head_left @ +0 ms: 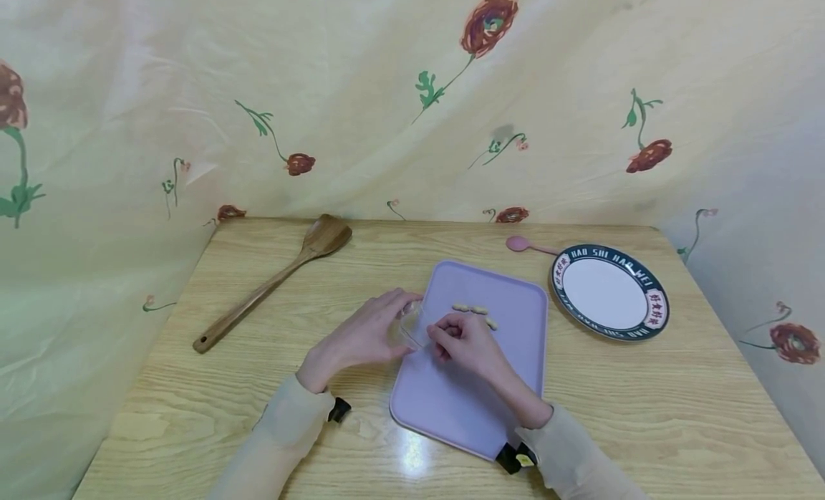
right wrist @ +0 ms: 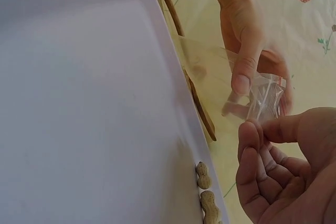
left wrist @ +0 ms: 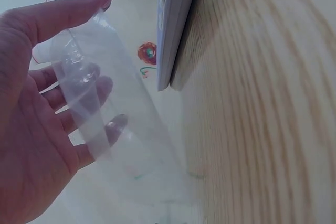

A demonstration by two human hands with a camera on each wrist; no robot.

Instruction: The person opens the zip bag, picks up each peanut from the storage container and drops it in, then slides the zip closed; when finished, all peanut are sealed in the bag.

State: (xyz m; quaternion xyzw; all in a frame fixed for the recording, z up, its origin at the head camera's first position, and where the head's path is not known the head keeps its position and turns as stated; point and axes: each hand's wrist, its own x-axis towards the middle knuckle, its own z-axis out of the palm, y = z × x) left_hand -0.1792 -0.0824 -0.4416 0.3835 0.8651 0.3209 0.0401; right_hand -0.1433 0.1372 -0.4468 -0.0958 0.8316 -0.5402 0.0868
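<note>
So I'm standing here watching someone with a clear plastic bag [head_left: 411, 327], and it's right about mid-frame in the head view, held over the left edge of the purple tray [head_left: 451, 407]. Left hand [head_left: 364, 335] is in a wide C, thumb on one side of the film and fingers spread behind it, so it's got the bag, just not tightly. Right hand [head_left: 468, 342] is the opposite: thumb and index finger pinching a bit of the bag near its red-lined edge, other fingers curled in. I can't make out anything inside it. My guess is it weighs next to nothing and is super floppy, the kind of thing that creases and folds wherever you poke it, and the film looks shiny enough to slide on dry fingertips. Not fragile exactly, though I'd bet a hard yank could stretch or split thin stuff like that. I'd take hold right at the red-lined edge, one wall per hand, since that strip looks like the stiffest part; grab lower down and it'd probably just crumple flat. The peanuts [head_left: 479, 310] on the tray, just above the right hand in the head view, are another story: light, dry, rough shells, easy to pick up around the waist, but squeeze too hard and they'd likely crack.
</note>
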